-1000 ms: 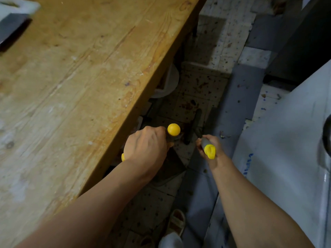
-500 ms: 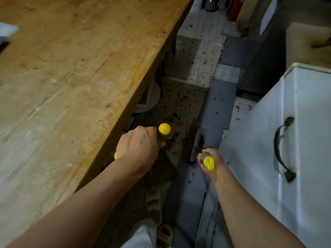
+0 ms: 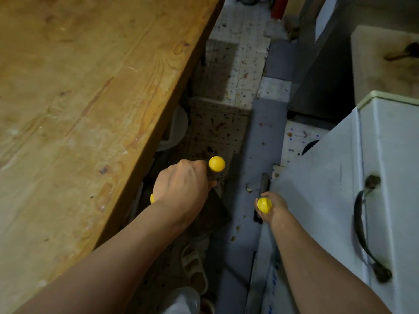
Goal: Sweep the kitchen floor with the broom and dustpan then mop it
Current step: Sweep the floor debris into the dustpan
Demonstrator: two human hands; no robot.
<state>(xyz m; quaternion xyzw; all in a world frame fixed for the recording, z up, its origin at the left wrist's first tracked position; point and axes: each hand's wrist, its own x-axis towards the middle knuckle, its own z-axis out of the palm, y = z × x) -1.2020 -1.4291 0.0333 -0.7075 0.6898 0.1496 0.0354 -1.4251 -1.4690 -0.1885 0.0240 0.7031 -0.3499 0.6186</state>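
Note:
My left hand (image 3: pixel 181 189) grips a dark handle tipped with a yellow ball (image 3: pixel 217 164); below it the dark dustpan (image 3: pixel 210 214) sits on the floor beside the table. My right hand (image 3: pixel 271 207) grips the broom handle, whose yellow cap (image 3: pixel 264 205) points up at me. The dark broom head (image 3: pixel 263 196) stands on the grey floor strip close against the white cabinet. Small crumbs (image 3: pixel 235 232) lie on the grey strip, and the speckled tile floor (image 3: pixel 217 128) is stained.
A large wooden table (image 3: pixel 90 109) fills the left. A white cabinet (image 3: pixel 374 177) with a dark handle (image 3: pixel 362 227) stands at right, a dark unit (image 3: pixel 324 75) behind it. A white round object (image 3: pixel 176 130) sits under the table. My sandalled foot (image 3: pixel 195 266) is below.
The view has lifted and shifted, showing more of the cabinet. My right hand and the broom have moved right and nearer, up against the cabinet. My left hand has stayed over the dustpan.

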